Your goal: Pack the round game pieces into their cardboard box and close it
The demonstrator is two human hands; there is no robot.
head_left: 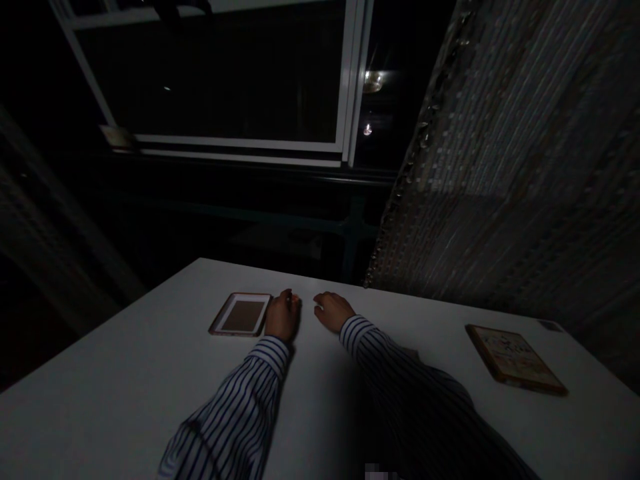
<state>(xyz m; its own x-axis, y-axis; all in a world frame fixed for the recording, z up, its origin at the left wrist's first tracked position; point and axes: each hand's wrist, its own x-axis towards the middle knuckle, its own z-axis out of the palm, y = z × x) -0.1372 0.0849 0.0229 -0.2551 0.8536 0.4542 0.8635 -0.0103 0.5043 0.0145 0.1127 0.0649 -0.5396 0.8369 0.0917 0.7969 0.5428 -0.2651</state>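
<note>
My left hand [283, 316] rests on the white table [320, 400], its fingers curled in beside a small orange-red thing too dim and small to name. Just left of that hand lies a flat panel [243, 315] with a white border, a grey-brown middle and a reddish-brown edge; I cannot tell whether it is a tablet or a frame. Across a short gap, my right hand [335, 311] is low over the tabletop, thumb and forefinger slightly apart. Nothing shows clearly between them. Both forearms wear striped sleeves.
On the right of the table lies a brown-edged framed picture [517, 359], with a small dark card [551, 326] near the far right edge. A string curtain [500, 167] hangs behind the table's right side. Beyond the far edge is a dark window with a white frame [345, 87].
</note>
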